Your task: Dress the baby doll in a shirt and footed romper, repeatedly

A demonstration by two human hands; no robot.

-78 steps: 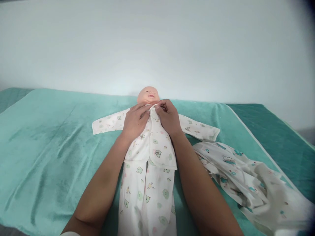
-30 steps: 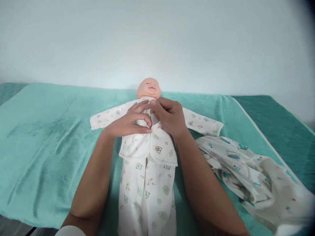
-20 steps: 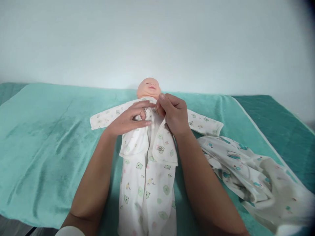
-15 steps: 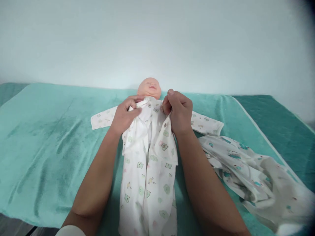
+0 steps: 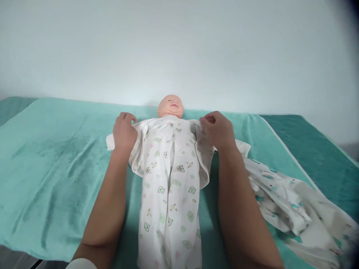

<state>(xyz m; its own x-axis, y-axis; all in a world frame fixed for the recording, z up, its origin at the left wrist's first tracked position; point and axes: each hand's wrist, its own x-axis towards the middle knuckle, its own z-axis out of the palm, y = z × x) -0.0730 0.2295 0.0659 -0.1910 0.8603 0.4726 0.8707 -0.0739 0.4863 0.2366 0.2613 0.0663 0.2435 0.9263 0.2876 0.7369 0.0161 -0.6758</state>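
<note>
A baby doll (image 5: 169, 106) lies on its back, head toward the wall. A long white suit (image 5: 169, 194) with green animal prints covers its body and legs. Matching in print, a baby jacket (image 5: 205, 164) is spread apart at the front, its flaps folded out to both sides. My left hand (image 5: 125, 131) is closed at the edge of the left flap, over the left sleeve. On the other side, my right hand (image 5: 218, 130) has its fingers curled together at the right flap near the doll's shoulder. The fingers partly hide the cloth they grip.
A crumpled white cloth (image 5: 283, 194) with teal prints lies to the right, partly behind my right forearm. Beneath everything is a light green blanket (image 5: 56, 168), with a darker green cover (image 5: 314, 149) at the right. A pale wall (image 5: 179, 48) stands behind.
Both hands have moved outward from the doll's chest. The jacket's flaps have gone from lying over the chest to spread out at the sides, showing more of the suit.
</note>
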